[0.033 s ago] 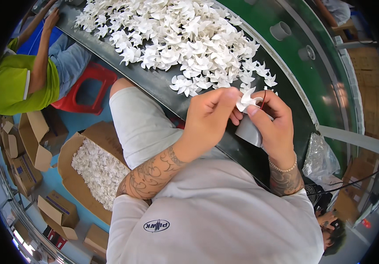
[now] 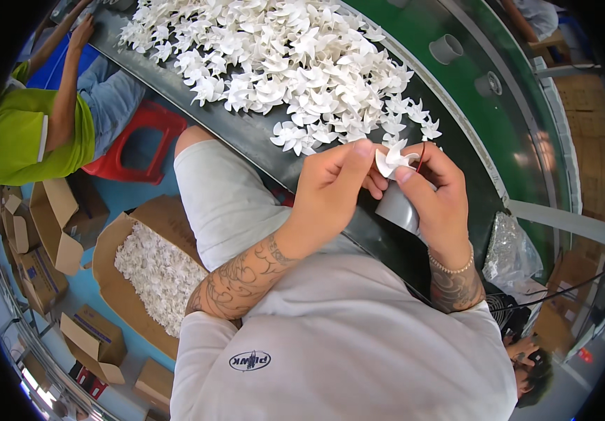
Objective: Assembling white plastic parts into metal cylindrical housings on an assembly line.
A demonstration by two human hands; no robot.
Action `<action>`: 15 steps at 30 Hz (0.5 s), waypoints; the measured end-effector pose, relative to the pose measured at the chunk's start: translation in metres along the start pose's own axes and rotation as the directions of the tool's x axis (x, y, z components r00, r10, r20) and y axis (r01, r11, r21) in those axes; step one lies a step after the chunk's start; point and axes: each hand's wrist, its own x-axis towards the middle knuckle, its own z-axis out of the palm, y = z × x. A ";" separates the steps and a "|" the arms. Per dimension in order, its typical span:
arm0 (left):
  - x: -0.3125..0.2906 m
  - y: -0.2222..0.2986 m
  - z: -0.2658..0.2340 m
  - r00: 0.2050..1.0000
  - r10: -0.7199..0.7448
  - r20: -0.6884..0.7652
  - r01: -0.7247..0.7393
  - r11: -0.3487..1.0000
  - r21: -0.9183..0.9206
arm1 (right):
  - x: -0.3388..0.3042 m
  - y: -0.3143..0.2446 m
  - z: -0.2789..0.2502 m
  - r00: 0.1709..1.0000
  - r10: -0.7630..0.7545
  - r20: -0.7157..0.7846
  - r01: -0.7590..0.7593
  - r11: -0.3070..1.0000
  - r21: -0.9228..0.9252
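A small white bladed fan wheel (image 2: 392, 161) is held by my right hand (image 2: 439, 193), its thumb pressing on the wheel's near side and its fingers curled behind. A thin dark red strip (image 2: 422, 158), perhaps a wire, shows by the right index finger. Below the wheel stands a grey cylinder (image 2: 398, 208), partly covered by the right hand; whether the two are joined I cannot tell. My left hand (image 2: 337, 179) is closed, thumb against index finger, right beside the wheel's left blades. What it pinches, if anything, is hidden. Beyond both hands lies a heap of similar white fan wheels (image 2: 295, 63).
The heap lies on a dark worktop (image 2: 225, 130) beside a green conveyor (image 2: 481, 67) carrying grey cups (image 2: 446, 49). A clear plastic bag (image 2: 509, 249) lies at right. A carton of white pieces (image 2: 155, 274) is at lower left. A person in a green shirt (image 2: 39, 133) works at far left.
My left thumb has shifted slightly left, and the fan wheel is turned a little. Both hands otherwise keep their places.
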 end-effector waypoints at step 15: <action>0.001 -0.003 0.013 0.975 -0.030 -0.220 0.061 0.989 0.137 | -0.005 0.009 0.014 0.981 -0.191 0.025 0.191 0.946 -0.260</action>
